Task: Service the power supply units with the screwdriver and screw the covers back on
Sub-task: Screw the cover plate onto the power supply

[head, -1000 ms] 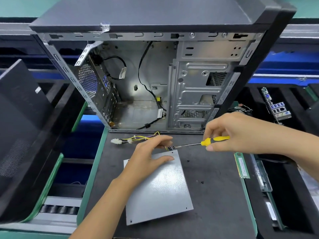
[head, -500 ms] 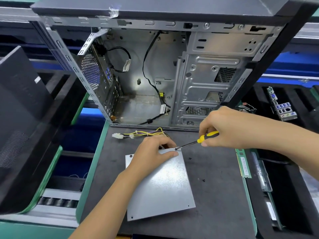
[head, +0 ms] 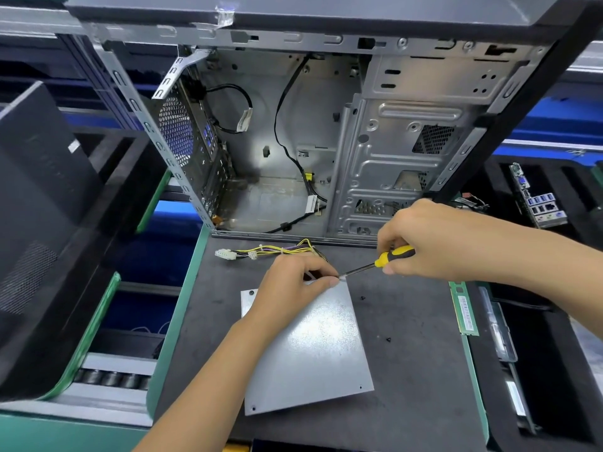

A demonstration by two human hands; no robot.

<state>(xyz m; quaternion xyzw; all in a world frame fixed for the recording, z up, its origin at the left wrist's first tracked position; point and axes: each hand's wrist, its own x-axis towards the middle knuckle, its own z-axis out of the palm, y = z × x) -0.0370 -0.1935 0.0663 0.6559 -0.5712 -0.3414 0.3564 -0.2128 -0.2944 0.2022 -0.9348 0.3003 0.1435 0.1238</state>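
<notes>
Nearest us, the power supply unit (head: 306, 347) lies flat on the mat, cover on, under the left hand (head: 290, 288). One screw sits in the corner just left of that wrist; the two near corners show bare holes. Left fingers curl at the far right corner, apparently pinching a screw, though it's too small to be sure. Right hand (head: 434, 239) grips the screwdriver (head: 378, 262), tip meeting those fingertips. Two loose screws (head: 363, 298) wait on the mat below the right hand. Beyond both hands, the open computer case (head: 326, 141) stands gutted. Plenty left.
</notes>
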